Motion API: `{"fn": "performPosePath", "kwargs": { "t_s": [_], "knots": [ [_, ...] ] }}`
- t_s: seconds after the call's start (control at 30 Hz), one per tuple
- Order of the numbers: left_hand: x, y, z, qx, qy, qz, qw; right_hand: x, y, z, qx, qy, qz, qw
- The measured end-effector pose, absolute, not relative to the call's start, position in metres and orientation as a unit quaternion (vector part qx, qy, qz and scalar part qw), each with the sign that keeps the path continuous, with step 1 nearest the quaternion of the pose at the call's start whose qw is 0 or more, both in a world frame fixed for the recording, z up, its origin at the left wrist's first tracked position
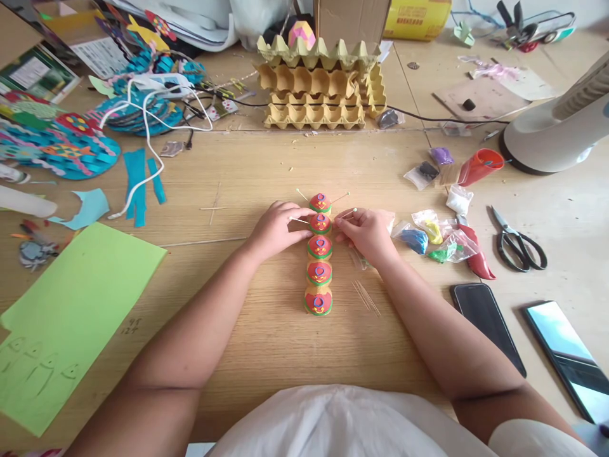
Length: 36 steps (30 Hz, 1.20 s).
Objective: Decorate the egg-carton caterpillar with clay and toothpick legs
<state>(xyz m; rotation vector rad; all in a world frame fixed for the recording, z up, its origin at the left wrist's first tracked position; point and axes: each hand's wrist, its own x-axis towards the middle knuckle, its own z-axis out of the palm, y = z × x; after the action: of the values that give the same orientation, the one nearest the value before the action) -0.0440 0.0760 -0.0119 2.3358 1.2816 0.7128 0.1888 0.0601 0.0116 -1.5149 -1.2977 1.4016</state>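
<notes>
A row of egg-carton cups [319, 247] stands upright in my view, with several red domes that carry green rims, yellow smiles and blue loops. My left hand [278, 230] grips the second cup from the far end between thumb and fingers. A thin stick with a pale ball tip [298, 220] juts out from that cup's left side. Two more ball-tipped sticks spread from the farthest cup [320, 202]. At the second cup's right side, my right hand [365, 231] pinches a stick whose pale ball [354, 209] shows above the fingers; its other end is hidden.
Bare toothpicks [366, 297] lie near my right forearm. Bags of coloured clay [413, 240], a red-handled knife [471, 254], scissors [518, 244] and two phones [488, 324] are to the right. Egg cartons [314, 114] stand at the back; green paper [90, 304] lies left.
</notes>
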Motion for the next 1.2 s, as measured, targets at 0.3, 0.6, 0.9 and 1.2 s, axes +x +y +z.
{"fn": "performPosePath", "kwargs": {
  "t_s": [0.3,0.6,0.9,1.2],
  "knots": [
    [-0.043,0.076,-0.011,0.83,0.456,0.258,0.192,0.19,0.06,0.011,-0.577,-0.503,0.545,0.342],
    [-0.044,0.077,-0.013,0.828,0.458,0.255,0.201,0.189,0.062,0.008,-0.571,-0.497,0.551,0.351],
    [-0.044,0.077,-0.013,0.83,0.453,0.259,0.197,0.187,0.059,0.006,-0.58,-0.509,0.526,0.358],
    [-0.043,0.075,-0.011,0.824,0.462,0.257,0.202,0.187,0.059,0.0,-0.58,-0.525,0.504,0.365]
  ]
}}
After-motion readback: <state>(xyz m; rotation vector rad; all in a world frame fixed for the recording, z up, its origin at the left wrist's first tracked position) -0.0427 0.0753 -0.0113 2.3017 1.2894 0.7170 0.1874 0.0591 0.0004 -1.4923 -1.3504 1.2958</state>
